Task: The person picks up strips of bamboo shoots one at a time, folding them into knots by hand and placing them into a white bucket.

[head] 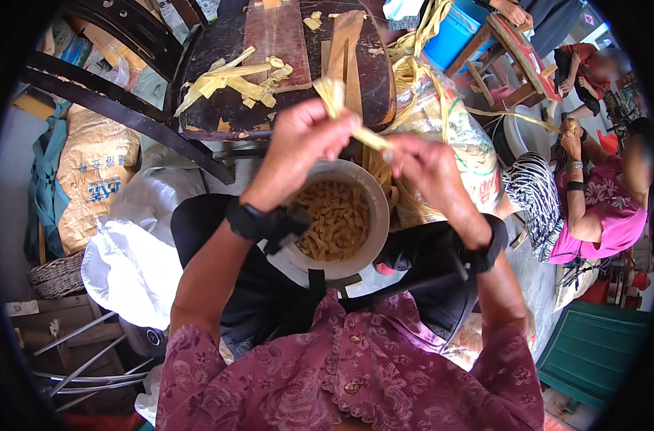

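My left hand (316, 132) and my right hand (426, 161) hold a folded, pale yellow strip (371, 138) of flat plant-like material between them. Its wider end sticks up past the left fingers. Below, between my knees, a round pale bucket (380, 226) holds many small folded yellow pieces (335, 221). In front stands a worn dark wooden chair (214, 48), its seat bearing loose yellow strips (235, 78), a reddish board (278, 48) and a split brown wooden piece (344, 48).
Long yellow strips (408, 81) hang over a printed plastic sack (451, 134) at right. A co-worker in pink (602, 215) sits farther right, near a white bucket (524, 132). A brown paper sack (98, 172) and white plastic bag (130, 269) stand left.
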Action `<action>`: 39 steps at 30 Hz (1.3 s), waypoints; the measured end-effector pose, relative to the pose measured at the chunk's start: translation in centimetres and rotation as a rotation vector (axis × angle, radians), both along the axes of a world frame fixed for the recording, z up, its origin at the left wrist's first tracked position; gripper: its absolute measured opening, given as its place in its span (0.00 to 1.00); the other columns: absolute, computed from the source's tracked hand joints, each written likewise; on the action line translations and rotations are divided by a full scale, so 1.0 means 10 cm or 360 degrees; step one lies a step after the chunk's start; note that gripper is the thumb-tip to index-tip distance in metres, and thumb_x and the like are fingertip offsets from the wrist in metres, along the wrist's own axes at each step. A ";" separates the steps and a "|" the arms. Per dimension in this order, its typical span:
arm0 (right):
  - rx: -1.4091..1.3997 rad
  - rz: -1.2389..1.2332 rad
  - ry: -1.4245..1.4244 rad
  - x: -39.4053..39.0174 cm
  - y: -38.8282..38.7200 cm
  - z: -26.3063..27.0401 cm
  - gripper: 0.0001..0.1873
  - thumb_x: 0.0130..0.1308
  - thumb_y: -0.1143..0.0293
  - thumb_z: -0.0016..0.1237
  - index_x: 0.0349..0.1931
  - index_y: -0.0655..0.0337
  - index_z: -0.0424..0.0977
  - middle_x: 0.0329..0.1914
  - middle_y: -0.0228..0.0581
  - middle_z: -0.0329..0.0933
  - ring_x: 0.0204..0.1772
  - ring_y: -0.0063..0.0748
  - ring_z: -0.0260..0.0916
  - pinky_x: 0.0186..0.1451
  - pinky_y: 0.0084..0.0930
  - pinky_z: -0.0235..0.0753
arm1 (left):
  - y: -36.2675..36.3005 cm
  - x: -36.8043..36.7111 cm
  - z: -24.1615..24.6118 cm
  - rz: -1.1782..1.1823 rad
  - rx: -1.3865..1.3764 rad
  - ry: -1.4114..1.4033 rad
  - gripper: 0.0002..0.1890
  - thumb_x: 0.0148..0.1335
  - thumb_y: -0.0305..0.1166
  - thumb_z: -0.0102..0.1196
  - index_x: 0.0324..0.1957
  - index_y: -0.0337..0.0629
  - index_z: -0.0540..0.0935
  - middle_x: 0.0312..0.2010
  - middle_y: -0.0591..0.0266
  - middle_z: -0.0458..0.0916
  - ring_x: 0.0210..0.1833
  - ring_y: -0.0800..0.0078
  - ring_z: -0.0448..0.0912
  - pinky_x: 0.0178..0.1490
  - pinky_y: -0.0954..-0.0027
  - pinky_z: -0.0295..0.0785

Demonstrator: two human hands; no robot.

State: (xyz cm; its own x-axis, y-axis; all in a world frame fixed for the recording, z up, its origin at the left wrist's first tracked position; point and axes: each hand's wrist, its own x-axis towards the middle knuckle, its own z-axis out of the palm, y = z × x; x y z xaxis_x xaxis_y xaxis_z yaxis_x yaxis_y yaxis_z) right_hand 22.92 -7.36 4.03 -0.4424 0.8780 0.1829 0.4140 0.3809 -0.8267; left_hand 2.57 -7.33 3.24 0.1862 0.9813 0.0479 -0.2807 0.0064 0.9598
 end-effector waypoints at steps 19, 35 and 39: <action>0.0099 -0.0268 0.0271 -0.20 0.27 -0.11 0.06 0.60 0.79 0.40 0.29 0.71 0.72 0.19 0.38 0.73 0.17 0.23 0.71 0.21 0.20 0.72 | 0.19 -0.14 -0.20 0.0186 0.0051 0.0876 0.16 0.59 0.39 0.56 0.24 0.36 0.75 0.13 0.67 0.72 0.09 0.84 0.64 0.12 0.81 0.57; 0.0014 -0.0414 0.0135 -0.11 -0.34 -0.18 0.11 0.65 0.72 0.40 0.25 0.69 0.66 0.16 0.42 0.69 0.18 0.28 0.71 0.20 0.26 0.68 | -0.31 0.45 -0.40 -0.0595 -0.0009 0.0434 0.05 0.58 0.25 0.50 0.31 0.34 0.77 0.24 0.63 0.79 0.27 0.75 0.78 0.29 0.76 0.69; -0.0624 -0.0342 0.0287 -0.05 -0.40 -0.37 0.12 0.67 0.70 0.38 0.27 0.68 0.67 0.18 0.37 0.70 0.16 0.22 0.69 0.17 0.19 0.66 | -0.34 0.42 -0.39 -0.0262 0.0655 0.1201 0.07 0.48 0.16 0.46 0.30 0.36 0.73 0.22 0.53 0.74 0.22 0.60 0.73 0.28 0.66 0.66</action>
State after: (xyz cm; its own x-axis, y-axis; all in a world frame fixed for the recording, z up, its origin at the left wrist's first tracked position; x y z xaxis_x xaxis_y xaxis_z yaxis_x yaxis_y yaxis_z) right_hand 22.44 -11.36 0.33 -0.2350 0.9642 -0.1231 0.2861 -0.0524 -0.9568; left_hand 6.78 -10.71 -0.62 0.4490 0.8710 0.1993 0.4044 -0.3969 0.8239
